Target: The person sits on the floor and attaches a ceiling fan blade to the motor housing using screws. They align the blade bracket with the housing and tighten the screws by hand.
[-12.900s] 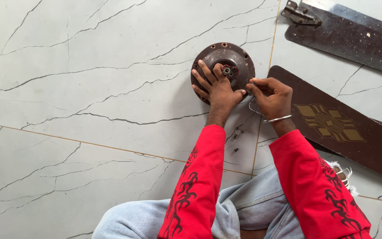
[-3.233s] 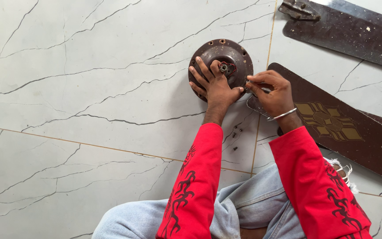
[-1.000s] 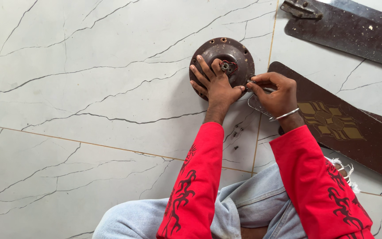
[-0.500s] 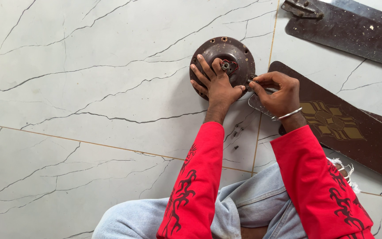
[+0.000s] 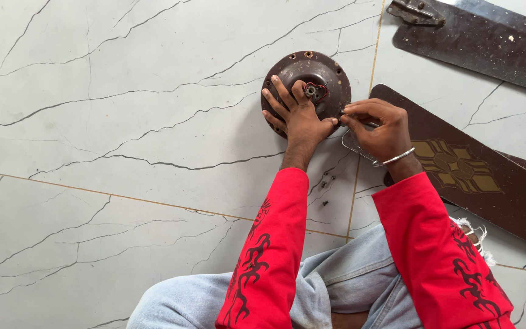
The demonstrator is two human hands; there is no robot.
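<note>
The left hand (image 5: 299,119) presses flat on the round brown fan motor (image 5: 306,88). The right hand (image 5: 377,128) pinches a thin tool at its edge.

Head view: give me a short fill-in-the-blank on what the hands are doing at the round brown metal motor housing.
1. The left hand lies on the round brown metal motor housing, which sits on the white marble ____.
2. The right hand wears a silver ____.
3. Both sleeves are ____.

Missing: floor; bangle; red
</note>
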